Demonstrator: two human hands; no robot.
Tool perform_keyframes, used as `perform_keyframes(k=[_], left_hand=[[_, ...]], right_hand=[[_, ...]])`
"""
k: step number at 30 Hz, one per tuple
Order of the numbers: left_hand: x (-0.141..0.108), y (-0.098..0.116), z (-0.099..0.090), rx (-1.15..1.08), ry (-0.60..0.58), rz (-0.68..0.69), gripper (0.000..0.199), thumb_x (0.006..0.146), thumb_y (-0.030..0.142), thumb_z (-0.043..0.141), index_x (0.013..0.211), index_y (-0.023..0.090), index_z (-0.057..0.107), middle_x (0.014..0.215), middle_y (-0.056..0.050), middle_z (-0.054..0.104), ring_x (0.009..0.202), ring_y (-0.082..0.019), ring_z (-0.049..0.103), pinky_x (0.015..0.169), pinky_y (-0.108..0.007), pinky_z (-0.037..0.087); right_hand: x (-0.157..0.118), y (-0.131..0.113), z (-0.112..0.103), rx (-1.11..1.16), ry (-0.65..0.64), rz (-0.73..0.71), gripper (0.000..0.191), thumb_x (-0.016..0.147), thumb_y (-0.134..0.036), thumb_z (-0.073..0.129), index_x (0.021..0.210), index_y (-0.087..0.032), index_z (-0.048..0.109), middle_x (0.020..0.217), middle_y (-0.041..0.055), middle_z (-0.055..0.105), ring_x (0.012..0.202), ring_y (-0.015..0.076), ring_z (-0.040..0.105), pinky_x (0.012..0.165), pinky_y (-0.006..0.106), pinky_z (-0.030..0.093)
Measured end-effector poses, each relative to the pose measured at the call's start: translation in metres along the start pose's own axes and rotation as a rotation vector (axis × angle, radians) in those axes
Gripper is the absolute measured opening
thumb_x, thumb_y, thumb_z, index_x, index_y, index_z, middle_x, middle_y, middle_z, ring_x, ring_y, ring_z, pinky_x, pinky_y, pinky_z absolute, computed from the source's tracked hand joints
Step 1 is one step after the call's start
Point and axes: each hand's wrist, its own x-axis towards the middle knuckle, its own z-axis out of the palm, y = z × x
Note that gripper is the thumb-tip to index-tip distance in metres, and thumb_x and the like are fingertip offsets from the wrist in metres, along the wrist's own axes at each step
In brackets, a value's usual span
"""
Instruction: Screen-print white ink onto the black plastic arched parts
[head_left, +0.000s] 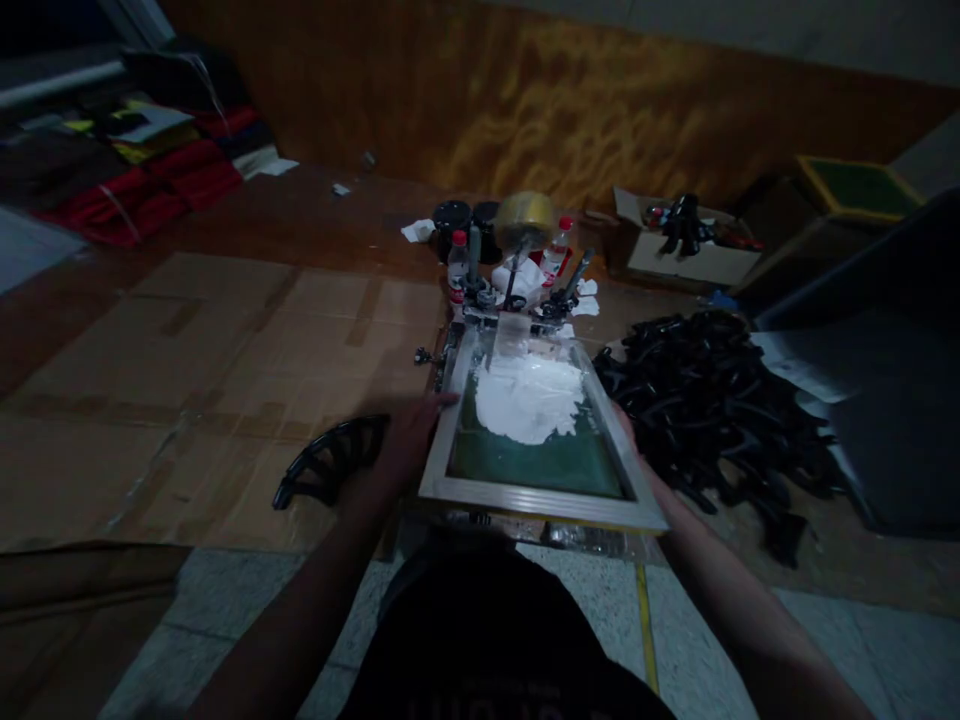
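Observation:
A silk-screen printing frame (544, 503) with a metal border and green mesh stands in front of me. A thick patch of white ink (529, 400) covers the upper middle of its mesh. My left hand (411, 432) is at the frame's left side, with one digit against the border and the other fingers hidden. At the right side, my right hand (627, 428) is mostly behind the border, so its grip does not show. A pale squeegee blade (512, 335) rests at the far end of the frame, by the clamps (559, 303). Left of my left hand lies a row of curved black plastic parts (330, 460).
A large heap of glossy black parts (697, 400) lies on the right. Behind the frame are bottles with red caps (457, 262), dark jars (452, 217) and a yellow tape roll (525, 215). An open carton (694, 255) stands back right. Cardboard (225, 350) covers the table's left.

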Motion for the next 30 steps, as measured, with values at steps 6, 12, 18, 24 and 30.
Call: perform_keyframes(k=[6,12,18,24,30], left_hand=[[-0.014,-0.068,0.028,0.031,-0.103,-0.265,0.066,0.09,0.04,0.05,0.149,0.013,0.04,0.121,-0.015,0.07,0.105,-0.026,0.068,0.095,-0.04,0.052],[-0.002,-0.097,0.034,0.031,-0.152,-0.277,0.066,0.089,0.044,0.054,0.148,0.014,0.043,0.115,-0.015,0.071,0.1,-0.027,0.07,0.091,-0.041,0.054],[-0.004,-0.1,0.035,0.026,-0.12,-0.259,0.061,0.09,0.042,0.054,0.143,0.013,0.048,0.124,-0.015,0.069,0.108,-0.027,0.068,0.098,-0.041,0.05],[-0.007,-0.09,0.035,-0.014,-0.107,-0.258,0.06,0.089,0.041,0.055,0.142,0.013,0.049,0.113,-0.014,0.073,0.1,-0.026,0.07,0.09,-0.038,0.054],[-0.011,-0.077,0.031,-0.032,-0.107,-0.305,0.061,0.089,0.041,0.054,0.143,0.013,0.049,0.109,-0.012,0.074,0.099,-0.025,0.07,0.09,-0.038,0.055]], right_hand=[[0.074,0.018,-0.01,0.527,0.049,0.462,0.055,0.081,-0.021,0.066,0.134,-0.008,0.057,0.134,0.0208,0.058,0.117,0.029,0.06,0.092,0.038,0.052],[0.118,-0.039,-0.046,0.74,-0.439,0.097,0.024,0.088,-0.022,0.056,0.108,-0.016,0.067,0.105,0.0121,0.07,0.101,0.0255,0.061,0.083,0.031,0.046],[0.067,-0.036,-0.061,0.832,-0.424,-0.358,0.025,0.082,-0.01,0.053,0.101,-0.018,0.068,0.103,0.0078,0.07,0.1,0.0201,0.06,0.077,0.027,0.042],[0.066,-0.044,-0.058,0.812,-0.336,-0.158,0.023,0.085,-0.015,0.055,0.104,-0.018,0.068,0.104,0.0094,0.07,0.098,0.0218,0.06,0.078,0.029,0.042],[0.055,-0.048,-0.055,0.884,-0.363,-0.175,0.031,0.089,-0.018,0.053,0.117,-0.02,0.066,0.109,0.0074,0.07,0.098,0.0208,0.063,0.075,0.027,0.044]])
